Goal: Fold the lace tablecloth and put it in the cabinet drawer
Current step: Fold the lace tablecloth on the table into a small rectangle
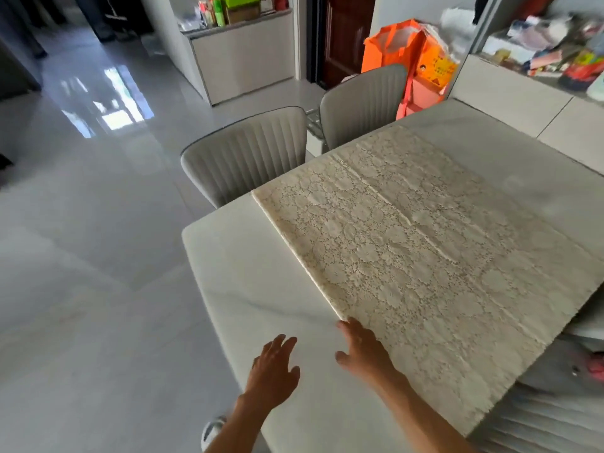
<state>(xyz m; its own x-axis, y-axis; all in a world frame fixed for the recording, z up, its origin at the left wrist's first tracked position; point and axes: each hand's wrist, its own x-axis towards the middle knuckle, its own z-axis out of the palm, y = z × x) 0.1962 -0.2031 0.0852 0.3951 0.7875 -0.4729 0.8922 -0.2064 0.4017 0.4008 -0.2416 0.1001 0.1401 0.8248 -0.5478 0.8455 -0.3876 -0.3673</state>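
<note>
Both hands open: right hand [361,349] flat on tablecloth [425,256] corner, left hand [274,367] beside it over desk [248,273]. Part-folded; more folds & drawer left.

Bright daylight; window glare on glossy pale floor tiles [108,106]. Soft shadows. Wide-angle bending at edges; cluttered right-hand shelf [555,50] smeared by motion blur.
</note>
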